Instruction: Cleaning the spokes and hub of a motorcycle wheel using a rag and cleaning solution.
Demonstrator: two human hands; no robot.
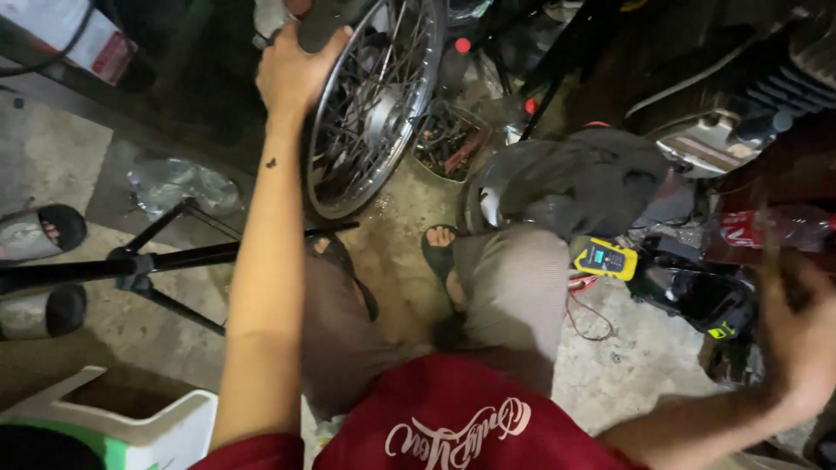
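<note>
My left hand (294, 68) grips the top rim of a spoked motorcycle wheel (370, 104) that stands upright on the concrete floor ahead of my knees. My right hand (797, 335) is blurred at the right edge, near a black tool (692, 296) and a plastic bottle with a red label (766, 228); whether it holds anything is unclear. A yellow and black handheld device (605, 258) with a red lead lies on the floor by my right knee.
A black tyre (566, 178) lies beyond my right knee. A box of small metal parts (448, 139) sits behind the wheel. A motorcycle engine (740, 104) is at top right. A black tripod (139, 261) and another person's sandalled feet (39, 231) are left, and a white stool (131, 418) is at bottom left.
</note>
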